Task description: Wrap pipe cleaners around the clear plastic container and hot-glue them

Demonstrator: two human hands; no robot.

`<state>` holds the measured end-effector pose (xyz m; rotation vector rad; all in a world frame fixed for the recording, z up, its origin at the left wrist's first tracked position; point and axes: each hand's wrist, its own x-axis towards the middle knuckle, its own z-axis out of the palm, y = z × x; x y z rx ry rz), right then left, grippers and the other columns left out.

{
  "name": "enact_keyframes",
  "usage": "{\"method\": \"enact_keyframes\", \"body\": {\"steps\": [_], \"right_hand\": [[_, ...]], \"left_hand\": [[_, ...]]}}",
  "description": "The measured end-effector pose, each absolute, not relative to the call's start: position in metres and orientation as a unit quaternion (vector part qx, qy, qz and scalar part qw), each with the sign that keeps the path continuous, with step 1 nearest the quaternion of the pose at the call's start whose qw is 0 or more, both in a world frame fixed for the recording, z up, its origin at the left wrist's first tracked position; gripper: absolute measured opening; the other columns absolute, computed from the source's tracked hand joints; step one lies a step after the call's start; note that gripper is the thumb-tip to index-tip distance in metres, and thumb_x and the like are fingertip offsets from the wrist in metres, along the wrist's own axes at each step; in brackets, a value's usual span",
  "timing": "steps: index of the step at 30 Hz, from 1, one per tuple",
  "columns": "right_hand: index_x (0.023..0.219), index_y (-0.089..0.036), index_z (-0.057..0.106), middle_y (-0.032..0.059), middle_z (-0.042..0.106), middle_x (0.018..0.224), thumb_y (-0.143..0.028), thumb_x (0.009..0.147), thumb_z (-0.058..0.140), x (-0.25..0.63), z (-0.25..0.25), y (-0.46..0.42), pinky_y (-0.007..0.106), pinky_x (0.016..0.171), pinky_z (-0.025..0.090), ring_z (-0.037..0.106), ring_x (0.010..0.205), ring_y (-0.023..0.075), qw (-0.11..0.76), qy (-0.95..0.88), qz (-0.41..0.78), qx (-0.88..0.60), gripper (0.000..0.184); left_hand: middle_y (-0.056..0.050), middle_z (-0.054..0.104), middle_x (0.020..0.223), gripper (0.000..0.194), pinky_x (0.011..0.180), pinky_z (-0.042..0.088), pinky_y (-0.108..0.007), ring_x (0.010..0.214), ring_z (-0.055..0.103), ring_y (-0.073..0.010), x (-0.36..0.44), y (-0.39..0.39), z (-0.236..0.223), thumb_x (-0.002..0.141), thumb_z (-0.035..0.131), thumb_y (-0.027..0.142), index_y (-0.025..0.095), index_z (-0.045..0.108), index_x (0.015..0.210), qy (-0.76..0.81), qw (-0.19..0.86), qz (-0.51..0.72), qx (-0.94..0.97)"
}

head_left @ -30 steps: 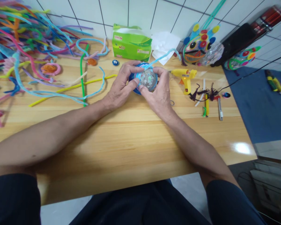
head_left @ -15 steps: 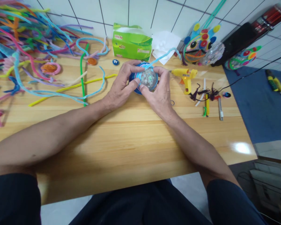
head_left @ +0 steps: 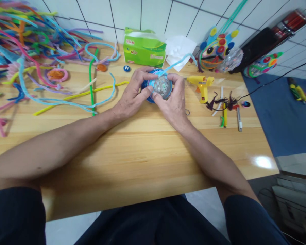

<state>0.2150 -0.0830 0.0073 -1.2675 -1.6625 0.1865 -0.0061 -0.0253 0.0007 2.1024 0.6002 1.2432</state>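
Note:
Between my hands is a round craft piece (head_left: 161, 86) with a clear, shiny middle and a blue rim. My left hand (head_left: 134, 91) grips its left side, thumb on the front and fingers curled over the top. On the right side, my right hand (head_left: 172, 98) holds it the same way, the two thumbs close together. A light blue pipe cleaner (head_left: 177, 62) sticks out from its top edge toward the upper right. The underside of the piece is hidden.
Behind stands a green tissue pack (head_left: 144, 47). A yellow glue gun (head_left: 202, 86) lies to the right, near a utility knife (head_left: 239, 119) and yarn scraps. Pipe cleaners (head_left: 28, 51) are heaped at left. Decorated bottle crafts (head_left: 215, 51) and a dark thermos (head_left: 266, 42) are at back right.
The view has shifted very slightly. Both hands keep the same hold on the round craft piece, with no clear movement of it.

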Motion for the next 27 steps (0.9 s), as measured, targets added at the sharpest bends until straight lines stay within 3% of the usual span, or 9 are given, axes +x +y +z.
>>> {"method": "enact_keyframes", "body": {"steps": [6, 13, 21, 27], "right_hand": [[0.150, -0.031, 0.049, 0.0133, 0.068, 0.152, -0.038, 0.095, 0.091, 0.2164, 0.0056, -0.0828, 0.071, 0.132, 0.058, 0.070, 0.148, 0.0385, 0.501, -0.692, 0.063, -0.516, 0.070], [0.152, -0.032, 0.052, 0.0136, 0.066, 0.156, -0.042, 0.100, 0.090, 0.2171, 0.0077, -0.0833, 0.073, 0.137, 0.054, 0.066, 0.154, 0.0396, 0.485, -0.690, 0.093, -0.530, 0.065], [0.149, -0.032, 0.047, 0.0131, 0.068, 0.151, -0.035, 0.092, 0.093, 0.2115, 0.0072, -0.0866, 0.063, 0.130, 0.059, 0.069, 0.146, 0.0365, 0.513, -0.693, 0.045, -0.504, 0.074], [0.150, -0.032, 0.049, 0.0136, 0.065, 0.155, -0.041, 0.100, 0.087, 0.2133, 0.0092, -0.0875, 0.071, 0.135, 0.055, 0.067, 0.153, 0.0389, 0.497, -0.695, 0.078, -0.514, 0.064]], "left_hand": [[-0.008, 0.065, 0.177, 0.049, 0.148, 0.047, -0.070, 0.170, 0.059, -0.0377, -0.0069, -0.0213, -0.0018, 0.122, 0.057, 0.069, 0.042, 0.071, 0.160, 0.214, 0.303, 0.475, 0.798], [-0.007, 0.066, 0.176, 0.045, 0.145, 0.050, -0.074, 0.168, 0.060, -0.0394, -0.0063, -0.0229, -0.0004, 0.120, 0.063, 0.063, 0.044, 0.072, 0.160, 0.218, 0.301, 0.480, 0.795], [-0.006, 0.065, 0.178, 0.050, 0.139, 0.060, -0.069, 0.171, 0.059, -0.0383, -0.0090, -0.0267, 0.0040, 0.120, 0.065, 0.059, 0.049, 0.064, 0.169, 0.215, 0.309, 0.473, 0.796], [-0.005, 0.067, 0.176, 0.057, 0.137, 0.063, -0.068, 0.166, 0.064, -0.0374, -0.0084, -0.0240, 0.0013, 0.119, 0.067, 0.059, 0.051, 0.059, 0.175, 0.207, 0.313, 0.480, 0.793]]}}
